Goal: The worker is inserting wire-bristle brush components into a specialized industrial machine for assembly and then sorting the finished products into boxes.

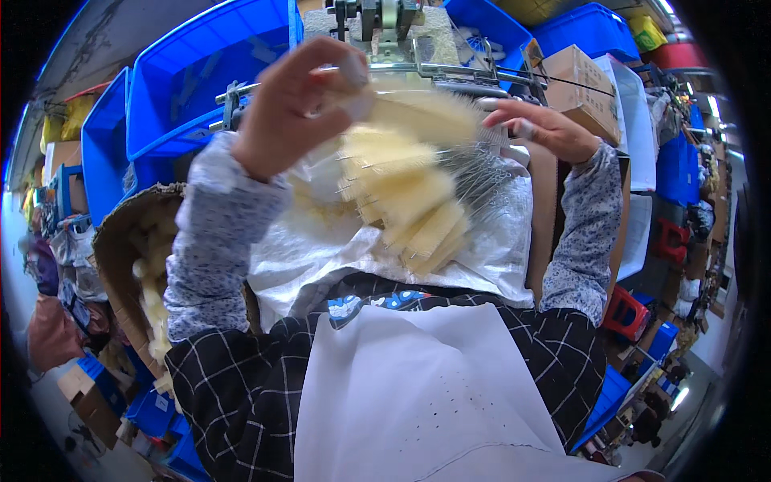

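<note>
White apron (409, 394) lowest at six o'clock, then left hand (293, 108) clenched on cream bristle brush (418, 116) at twelve, right hand (546, 128) fingers loose on wire stems (482, 173), probably mid-sorting, needing steady pull.

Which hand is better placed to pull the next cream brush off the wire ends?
Probably the right hand: its open fingers rest on the bare wire stems. The left hand is closed on the top cream brush.
</note>
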The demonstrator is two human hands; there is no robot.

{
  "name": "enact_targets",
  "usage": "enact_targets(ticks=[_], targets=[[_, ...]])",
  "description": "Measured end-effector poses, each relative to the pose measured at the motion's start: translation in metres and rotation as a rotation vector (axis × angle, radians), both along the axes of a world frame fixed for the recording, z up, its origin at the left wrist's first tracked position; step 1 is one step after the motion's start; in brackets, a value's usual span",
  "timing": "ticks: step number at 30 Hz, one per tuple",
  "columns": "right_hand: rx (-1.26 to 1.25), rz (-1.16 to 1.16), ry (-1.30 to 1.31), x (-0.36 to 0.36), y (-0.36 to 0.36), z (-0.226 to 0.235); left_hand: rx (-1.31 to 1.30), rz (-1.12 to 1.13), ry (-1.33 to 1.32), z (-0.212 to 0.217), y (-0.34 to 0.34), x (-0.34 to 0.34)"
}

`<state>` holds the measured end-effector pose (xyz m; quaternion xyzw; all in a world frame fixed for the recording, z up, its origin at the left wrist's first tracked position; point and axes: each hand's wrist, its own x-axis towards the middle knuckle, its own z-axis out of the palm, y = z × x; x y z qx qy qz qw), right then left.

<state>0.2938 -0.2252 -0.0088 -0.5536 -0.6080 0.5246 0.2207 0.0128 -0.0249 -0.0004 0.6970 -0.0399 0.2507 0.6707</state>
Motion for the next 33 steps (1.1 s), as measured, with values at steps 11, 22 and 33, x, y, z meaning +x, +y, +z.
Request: enact_targets(ticks=[11,22,33], targets=[[0.442,-0.626,-0.974,-0.035,0.07,-0.068,0.38,0.336,0.401,-0.068,0.014,-0.059],[0.41,-0.891,-1.13,0.011,0.075,-0.123,1.0,0.234,0.339,-0.015,-0.066,0.031],[0.462,-0.926,-1.153,0.009,0.074,-0.127,0.961,0.159,0.549,-0.058,-0.094,0.077]])
